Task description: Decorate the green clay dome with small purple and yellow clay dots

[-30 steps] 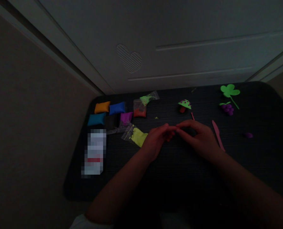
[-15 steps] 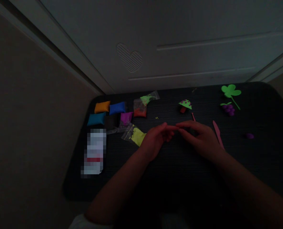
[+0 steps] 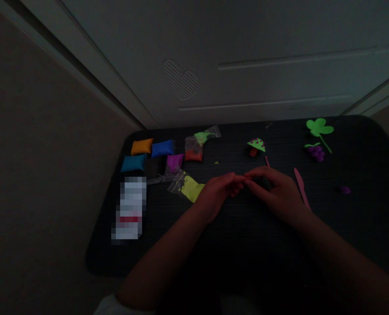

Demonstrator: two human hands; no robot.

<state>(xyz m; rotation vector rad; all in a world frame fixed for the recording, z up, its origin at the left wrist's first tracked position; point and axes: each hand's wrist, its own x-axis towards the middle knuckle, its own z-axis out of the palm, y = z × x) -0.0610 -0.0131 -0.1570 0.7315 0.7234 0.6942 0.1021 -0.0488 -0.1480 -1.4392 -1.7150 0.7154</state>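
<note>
Over the middle of the dark table, my left hand (image 3: 216, 192) points its index finger to the right, with the other fingers curled beneath. My right hand (image 3: 275, 189) meets it there, thumb and fingers pinched at the left fingertip. Whatever lies between them is too small and dim to make out. Left of my left hand is an opened bag of yellow clay (image 3: 192, 188), partly covered by it. Beyond my right hand stand a clay mushroom (image 3: 256, 145) with a green, purple-dotted cap and a thin pink tool (image 3: 267, 161). A pink plastic knife (image 3: 301, 188) lies beside that hand's right edge.
Orange (image 3: 142, 146), blue (image 3: 162, 148), teal (image 3: 133, 163), purple (image 3: 175, 162) and red (image 3: 193, 154) clay packets sit at the left. A blurred white packet (image 3: 132, 205) lies nearer. Rightward are a green clover (image 3: 319, 127), clay grapes (image 3: 316, 153) and a purple lump (image 3: 345, 190). A white panel (image 3: 263, 83) stands behind.
The view has shifted slightly, so the table's things sit a little farther right and lower. My hands stay joined at the fingertips, with only small finger movement.
</note>
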